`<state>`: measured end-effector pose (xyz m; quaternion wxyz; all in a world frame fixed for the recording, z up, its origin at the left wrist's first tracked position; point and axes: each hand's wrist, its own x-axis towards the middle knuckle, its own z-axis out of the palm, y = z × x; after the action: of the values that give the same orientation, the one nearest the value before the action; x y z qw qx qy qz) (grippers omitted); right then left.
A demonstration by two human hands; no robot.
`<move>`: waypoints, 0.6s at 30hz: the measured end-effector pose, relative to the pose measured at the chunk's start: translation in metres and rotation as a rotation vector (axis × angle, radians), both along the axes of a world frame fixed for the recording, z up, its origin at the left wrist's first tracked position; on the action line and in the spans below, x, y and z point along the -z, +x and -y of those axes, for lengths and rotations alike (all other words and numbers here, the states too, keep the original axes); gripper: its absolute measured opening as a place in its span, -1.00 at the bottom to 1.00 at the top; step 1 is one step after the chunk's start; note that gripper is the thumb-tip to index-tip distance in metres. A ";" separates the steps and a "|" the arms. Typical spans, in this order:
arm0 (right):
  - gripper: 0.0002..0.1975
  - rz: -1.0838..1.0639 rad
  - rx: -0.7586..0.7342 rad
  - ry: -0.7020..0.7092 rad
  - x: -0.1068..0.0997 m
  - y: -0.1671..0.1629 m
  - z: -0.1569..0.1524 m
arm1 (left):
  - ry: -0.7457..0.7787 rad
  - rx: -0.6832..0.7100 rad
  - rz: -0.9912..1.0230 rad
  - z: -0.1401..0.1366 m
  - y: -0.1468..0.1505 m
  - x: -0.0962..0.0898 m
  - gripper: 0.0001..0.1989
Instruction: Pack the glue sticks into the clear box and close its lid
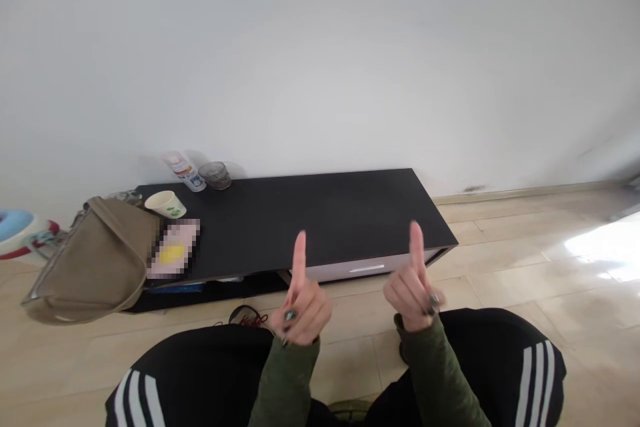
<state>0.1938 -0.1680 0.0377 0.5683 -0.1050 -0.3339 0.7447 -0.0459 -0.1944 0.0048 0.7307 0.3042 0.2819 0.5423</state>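
Note:
My left hand (303,310) is raised in front of a low black cabinet (320,213), its index finger pointing up and the other fingers curled in. A small dark, shiny thing, perhaps a ring, shows on it. To its right, my right hand (413,293) makes the same shape beside the cabinet's white drawer (330,272). A silvery thing like a ring glints on that hand too. Neither hand visibly holds or touches anything. Both sleeves are dark green.
A brown bag (95,260) hangs over the cabinet's left end. Near it are a paper cup (166,203), a blurred-out pink packet (175,250), a spray can (186,172) and a glass (216,175). A white wall (320,60) stands behind; a shoe (247,315) rests on the tiled floor.

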 end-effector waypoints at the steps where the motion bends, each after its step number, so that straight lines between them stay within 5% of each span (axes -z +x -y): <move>1: -0.12 -0.075 0.078 -0.082 -0.003 -0.008 -0.006 | 0.001 -0.089 0.051 -0.012 0.008 -0.001 -0.22; 3: -0.14 -0.165 0.135 -0.235 -0.003 -0.023 -0.017 | -0.016 -0.172 0.092 -0.030 0.019 -0.003 -0.30; 7: -0.14 -0.237 0.086 -0.344 0.013 -0.030 -0.024 | -0.021 -0.121 0.128 -0.037 0.022 -0.003 -0.29; 12: -0.32 -0.178 0.097 -0.439 0.059 -0.019 -0.025 | -0.045 -0.235 0.129 -0.020 0.016 -0.011 -0.28; 15: -0.65 0.053 0.087 -0.721 0.106 -0.017 -0.033 | -0.116 -0.390 -0.271 0.003 -0.006 -0.023 -0.43; 18: -0.93 0.362 0.164 -1.039 0.155 -0.016 -0.039 | -0.122 -0.538 -0.968 0.038 -0.055 -0.033 -0.62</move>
<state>0.1781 -0.1286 -0.1175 0.4317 -0.5233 -0.0057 0.7347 -0.1009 -0.2328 0.0376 0.3697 0.3929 0.6842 0.4908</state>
